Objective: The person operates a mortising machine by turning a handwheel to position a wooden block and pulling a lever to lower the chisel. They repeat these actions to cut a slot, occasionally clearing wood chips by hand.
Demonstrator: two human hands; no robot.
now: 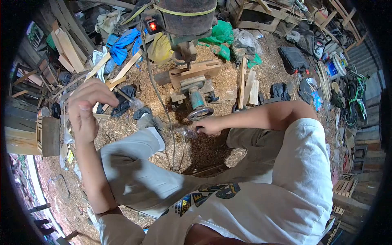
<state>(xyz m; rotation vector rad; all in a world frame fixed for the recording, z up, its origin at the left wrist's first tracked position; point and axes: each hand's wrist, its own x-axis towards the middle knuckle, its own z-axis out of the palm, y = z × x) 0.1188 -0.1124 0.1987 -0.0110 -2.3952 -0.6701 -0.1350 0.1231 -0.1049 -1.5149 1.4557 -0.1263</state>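
My right hand (210,125) is closed on the dark handle of a metal handwheel (201,114) at the front of a vise (196,98). A wooden block (200,72) with slots cut in it sits across the vise. Above it hangs the dark drill head (185,20) of a machine, its bit near the block, though the contact cannot be made out. A red switch (152,26) glows on its side. My left hand (86,108) is raised at the left, its fingers bent and thumb apart, with nothing visible in it.
Wood shavings (159,87) cover the floor around my legs. A cable (157,98) hangs in front of the machine. Wooden strips (248,87) lie at the right, near a black case (294,59). Blue cloth (122,45) and a green bag (220,34) lie behind.
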